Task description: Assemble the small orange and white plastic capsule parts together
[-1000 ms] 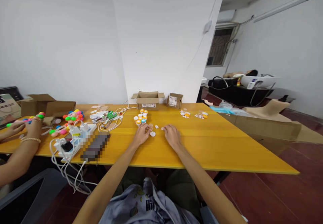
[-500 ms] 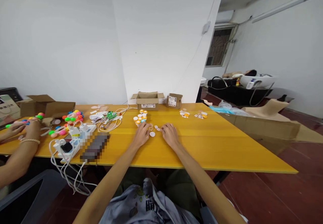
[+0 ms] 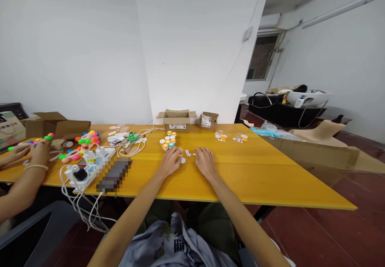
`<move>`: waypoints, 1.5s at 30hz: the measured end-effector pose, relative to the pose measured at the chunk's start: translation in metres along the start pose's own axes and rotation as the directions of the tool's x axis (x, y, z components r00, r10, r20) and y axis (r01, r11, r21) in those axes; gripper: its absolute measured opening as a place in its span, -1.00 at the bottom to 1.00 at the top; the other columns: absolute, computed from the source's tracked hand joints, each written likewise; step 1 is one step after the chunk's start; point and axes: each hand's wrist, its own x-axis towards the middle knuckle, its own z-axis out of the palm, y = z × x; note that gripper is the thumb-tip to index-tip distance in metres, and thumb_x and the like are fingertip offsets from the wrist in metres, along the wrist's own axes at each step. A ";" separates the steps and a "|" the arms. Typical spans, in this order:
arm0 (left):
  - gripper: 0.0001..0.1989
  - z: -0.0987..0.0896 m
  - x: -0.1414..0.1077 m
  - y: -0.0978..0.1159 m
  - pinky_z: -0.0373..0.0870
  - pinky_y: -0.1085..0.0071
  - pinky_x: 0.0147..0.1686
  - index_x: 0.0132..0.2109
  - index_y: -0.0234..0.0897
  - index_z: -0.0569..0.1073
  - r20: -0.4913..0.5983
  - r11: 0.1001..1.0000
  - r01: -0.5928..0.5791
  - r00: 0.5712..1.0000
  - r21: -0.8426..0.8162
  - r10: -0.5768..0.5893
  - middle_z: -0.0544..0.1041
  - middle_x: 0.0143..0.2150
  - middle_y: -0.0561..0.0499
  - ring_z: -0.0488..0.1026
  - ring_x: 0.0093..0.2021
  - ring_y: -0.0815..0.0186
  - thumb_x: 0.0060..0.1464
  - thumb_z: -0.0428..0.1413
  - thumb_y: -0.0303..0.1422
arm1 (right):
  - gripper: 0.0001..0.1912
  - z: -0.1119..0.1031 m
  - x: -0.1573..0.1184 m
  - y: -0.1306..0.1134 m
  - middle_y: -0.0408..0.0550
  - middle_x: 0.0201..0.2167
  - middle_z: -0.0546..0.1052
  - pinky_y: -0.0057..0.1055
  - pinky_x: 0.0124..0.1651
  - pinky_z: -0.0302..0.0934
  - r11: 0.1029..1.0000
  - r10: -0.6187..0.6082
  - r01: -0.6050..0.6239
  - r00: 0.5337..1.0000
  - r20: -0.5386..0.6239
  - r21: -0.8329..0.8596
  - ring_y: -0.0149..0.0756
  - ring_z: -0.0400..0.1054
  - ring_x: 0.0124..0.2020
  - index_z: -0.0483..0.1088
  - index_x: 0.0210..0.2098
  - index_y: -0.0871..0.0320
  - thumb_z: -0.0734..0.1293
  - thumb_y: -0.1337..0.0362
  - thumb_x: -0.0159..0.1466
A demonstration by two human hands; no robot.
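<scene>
Yellow tabletop (image 3: 246,183). Left hand (image 3: 170,162): grip can't be made out; white disc (image 3: 183,160) at its 3 o'clock. Right hand (image 3: 205,162): fingertips at a small white piece (image 3: 194,154), pinched or not unclear; white cutouts (image 3: 188,153) at 10 o'clock. Orange-and-white tubs (image 3: 167,141), left hand's 12; open carton (image 3: 177,126) beyond.

Surface (image 3: 258,174): smooth wood, slight sheen. Disc (image 3: 183,160), tubs (image 3: 167,138): smooth plastic. Box (image 3: 176,121): matt cardboard. Beads (image 3: 86,137): glossy plastic. Shirt (image 3: 176,243): matt cloth.
</scene>
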 end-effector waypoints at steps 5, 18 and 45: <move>-0.81 0.001 -0.004 0.001 0.37 0.19 0.03 -0.09 -0.16 0.43 0.082 0.999 0.052 0.995 -0.011 -0.051 0.46 -0.11 -0.06 0.42 -0.03 0.12 0.12 0.12 -0.33 | -0.68 0.010 -0.002 0.022 0.11 -0.14 0.56 -0.25 -0.05 0.16 0.998 0.051 -0.049 0.998 -0.040 0.040 -0.08 0.36 -0.09 0.54 -0.16 0.09 0.21 0.48 0.24; -0.93 -0.002 -0.002 0.007 0.40 0.26 -0.07 -0.24 -0.17 0.39 0.185 0.989 0.120 0.977 -0.088 -0.102 0.46 -0.20 -0.01 0.45 -0.16 0.19 0.07 0.10 -0.34 | -0.78 0.010 0.007 0.018 -0.03 -0.27 0.59 -0.25 -0.17 0.35 0.578 0.017 0.045 0.998 -0.067 0.815 -0.15 0.44 -0.20 0.50 -0.30 0.07 0.35 0.08 0.16; -0.77 -0.003 0.000 0.007 0.35 0.36 -0.23 -0.16 -0.20 0.34 0.248 0.933 0.223 0.957 -0.281 -0.154 0.41 -0.33 0.09 0.36 -0.33 0.30 0.01 0.15 -0.31 | -0.58 0.015 0.006 0.002 -0.01 -0.22 0.62 -0.20 0.02 0.33 0.277 -0.125 -0.148 0.974 0.188 0.949 -0.16 0.48 -0.13 0.53 -0.35 0.09 0.49 -0.08 -0.03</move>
